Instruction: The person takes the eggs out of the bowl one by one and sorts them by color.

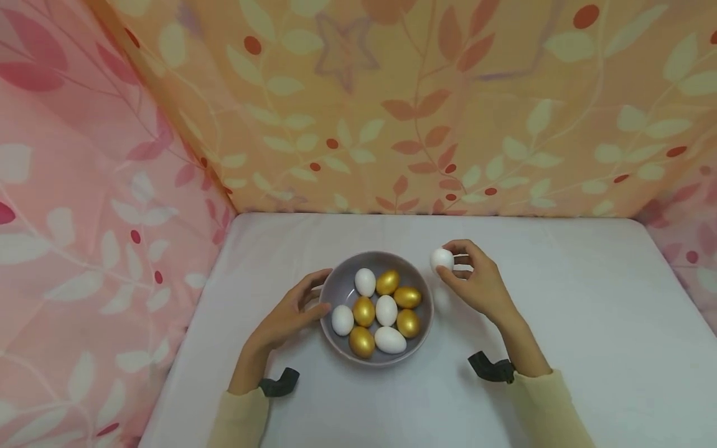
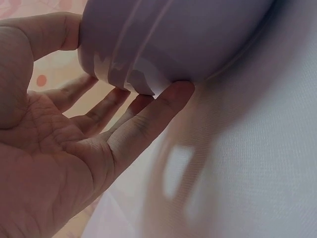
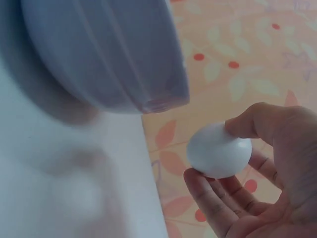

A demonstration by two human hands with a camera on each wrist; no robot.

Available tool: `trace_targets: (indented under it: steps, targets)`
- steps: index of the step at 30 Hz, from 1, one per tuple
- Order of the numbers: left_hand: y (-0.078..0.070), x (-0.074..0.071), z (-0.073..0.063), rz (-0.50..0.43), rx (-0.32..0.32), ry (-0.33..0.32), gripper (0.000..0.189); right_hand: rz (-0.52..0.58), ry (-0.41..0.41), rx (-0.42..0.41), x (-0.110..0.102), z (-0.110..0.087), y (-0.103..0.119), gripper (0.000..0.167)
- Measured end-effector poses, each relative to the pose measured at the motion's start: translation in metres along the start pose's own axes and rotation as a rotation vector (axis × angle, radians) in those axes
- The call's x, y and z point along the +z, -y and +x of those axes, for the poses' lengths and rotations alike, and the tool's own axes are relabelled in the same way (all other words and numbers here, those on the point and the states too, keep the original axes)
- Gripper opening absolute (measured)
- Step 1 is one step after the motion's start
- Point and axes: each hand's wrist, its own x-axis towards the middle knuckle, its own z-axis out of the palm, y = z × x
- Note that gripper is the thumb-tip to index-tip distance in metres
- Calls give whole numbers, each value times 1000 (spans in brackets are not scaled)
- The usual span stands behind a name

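A grey-purple bowl [image 1: 343,285] stands on the white table and contains several white eggs [image 1: 386,310] and several gold eggs [image 1: 407,323]. My left hand [image 1: 288,317] holds the bowl's left side, its thumb at the rim and its fingers against the outer wall, as the left wrist view shows. Just right of the bowl and apart from it, my right hand [image 1: 476,280] pinches a white egg [image 3: 218,151] between thumb and fingertips. That egg is held above the table; its shadow falls on the cloth in the right wrist view.
The white table [image 1: 605,323] extends to both sides of the bowl. A yellow floral cloth [image 1: 347,124] hangs along its back edge, and pink floral cloth [image 1: 84,249] hangs at the left. Dark wrist mounts [image 1: 490,368] sit by both sleeves.
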Motion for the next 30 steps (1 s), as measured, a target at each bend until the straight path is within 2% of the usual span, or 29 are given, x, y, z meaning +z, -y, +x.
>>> trace_targets:
  steps: [10,16,20,23,30]
  targets:
    - [0,1,-4,10,-6,-6,68,-74,-77,22,14,-5,-25,39]
    - [0,0,-1,22,9,7,67,-118,-102,40,13,-8,-29,38]
    - [-1,1,2,25,15,16,67,-156,-122,22,13,-7,-30,37]
    - [-1,1,2,19,9,13,67,-187,-115,11,15,-6,-32,37]
    - [-3,-1,-1,12,-17,10,68,-235,-73,47,22,-5,-34,37]
